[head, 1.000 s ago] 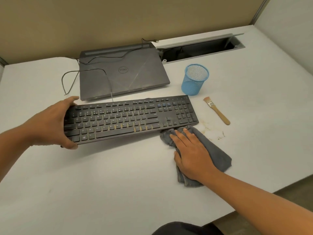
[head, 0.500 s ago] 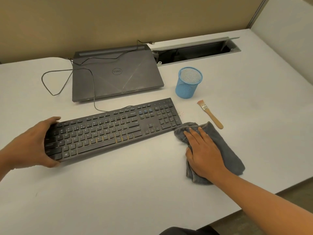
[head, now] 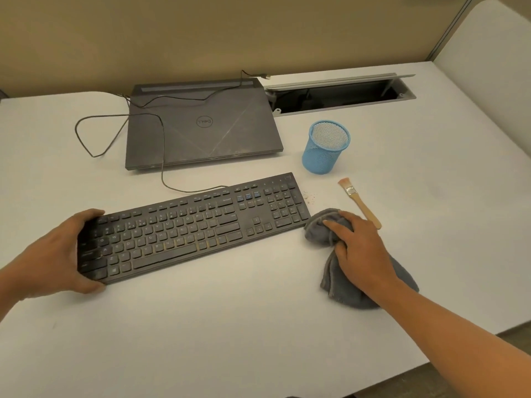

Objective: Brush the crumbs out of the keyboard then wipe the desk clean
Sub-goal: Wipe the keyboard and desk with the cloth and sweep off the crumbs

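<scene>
A black keyboard [head: 189, 228] lies slanted across the white desk [head: 230, 326]. My left hand [head: 54, 254] grips its left end, thumb at the front edge and fingers over the back edge. A grey cloth [head: 330, 271] is bunched on the desk just right of the keyboard's number pad. My right hand [head: 359, 251] lies on top of it with the fingers curling into the fabric. A few crumbs [head: 310, 195] sit on the desk past the keyboard's right end. A small wooden brush [head: 359, 202] lies beyond the cloth.
A closed grey laptop [head: 201, 124] sits behind the keyboard with a thin cable [head: 94, 133] looping to its left. A blue mesh cup [head: 326, 146] stands right of it. An open cable slot [head: 339, 94] runs along the back. The desk's front edge is at lower right.
My left hand has drawn the keyboard leftward and a bit nearer, uncovering desk by its right end. My right hand slid the cloth to the right and now bunches it under curling fingers.
</scene>
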Demonstrator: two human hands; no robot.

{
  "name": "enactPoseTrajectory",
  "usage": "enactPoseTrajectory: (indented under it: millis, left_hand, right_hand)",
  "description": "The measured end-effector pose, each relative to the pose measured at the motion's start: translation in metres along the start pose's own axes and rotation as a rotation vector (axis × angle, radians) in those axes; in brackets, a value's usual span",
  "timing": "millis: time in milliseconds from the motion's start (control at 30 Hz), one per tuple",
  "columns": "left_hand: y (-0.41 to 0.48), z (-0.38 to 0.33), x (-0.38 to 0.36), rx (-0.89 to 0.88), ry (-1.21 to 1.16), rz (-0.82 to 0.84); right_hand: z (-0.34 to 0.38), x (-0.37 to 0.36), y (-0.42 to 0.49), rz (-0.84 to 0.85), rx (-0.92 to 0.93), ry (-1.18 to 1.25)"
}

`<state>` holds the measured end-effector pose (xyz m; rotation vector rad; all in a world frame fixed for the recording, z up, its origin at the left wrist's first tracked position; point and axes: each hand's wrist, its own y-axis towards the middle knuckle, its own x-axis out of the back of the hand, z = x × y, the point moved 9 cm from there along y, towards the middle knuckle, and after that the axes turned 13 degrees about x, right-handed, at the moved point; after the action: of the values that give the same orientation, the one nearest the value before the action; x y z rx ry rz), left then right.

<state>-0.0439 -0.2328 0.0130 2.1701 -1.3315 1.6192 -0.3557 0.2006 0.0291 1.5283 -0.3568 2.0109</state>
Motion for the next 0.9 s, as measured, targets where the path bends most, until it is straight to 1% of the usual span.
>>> enactPoseTrajectory:
  millis: [100, 200, 267, 333, 400, 467, 533, 567, 600, 633, 700, 767, 800, 900]
  left_hand:
    - [0.002, 0.013, 0.003, 0.031, 0.011, -0.016]
    - [-0.001, 0.021, 0.006, 0.056, 0.052, -0.006]
    - [-0.006, 0.016, 0.007, 0.059, 0.109, 0.002]
    - [-0.011, 0.008, 0.009, 0.04, 0.126, -0.006]
    - [-0.012, 0.006, 0.01, 0.074, 0.153, -0.007]
    - [-0.001, 0.03, 0.004, 0.145, 0.196, 0.023]
    - [0.024, 0.09, -0.01, 0.23, 0.209, 0.012]
    - [0.027, 0.099, -0.011, 0.255, 0.186, 0.009]
    - [0.032, 0.103, -0.011, 0.231, 0.179, -0.013]
    - [0.036, 0.102, -0.015, 0.187, 0.2, -0.026]
    - [0.014, 0.058, -0.006, 0.136, 0.239, -0.039]
    - [-0.002, 0.027, 0.003, 0.03, 0.231, -0.109]
    - [-0.005, 0.022, 0.003, 0.022, 0.225, -0.109]
    - [0.006, 0.031, 0.003, 0.072, 0.205, -0.091]
  right_hand:
    - [0.0, 0.025, 0.024, -0.092, -0.01, 0.026]
    - [0.01, 0.035, 0.063, -0.106, 0.043, -0.003]
    - [0.018, 0.024, 0.094, -0.03, 0.073, -0.035]
    - [0.026, 0.0, 0.12, 0.118, 0.115, -0.103]
    - [0.027, -0.025, 0.131, 0.271, 0.133, -0.177]
    - [0.021, -0.035, 0.13, 0.327, 0.106, -0.217]
    - [0.018, -0.034, 0.123, 0.319, 0.092, -0.228]
    - [0.018, -0.033, 0.118, 0.318, 0.089, -0.221]
    - [0.017, -0.032, 0.113, 0.316, 0.084, -0.209]
    - [0.015, -0.03, 0.107, 0.31, 0.077, -0.198]
    - [0.011, -0.027, 0.089, 0.306, 0.059, -0.191]
    - [0.005, -0.023, 0.067, 0.303, 0.032, -0.192]
    - [0.002, -0.021, 0.055, 0.298, 0.02, -0.196]
    - [-0.006, -0.013, 0.024, 0.286, -0.006, -0.238]
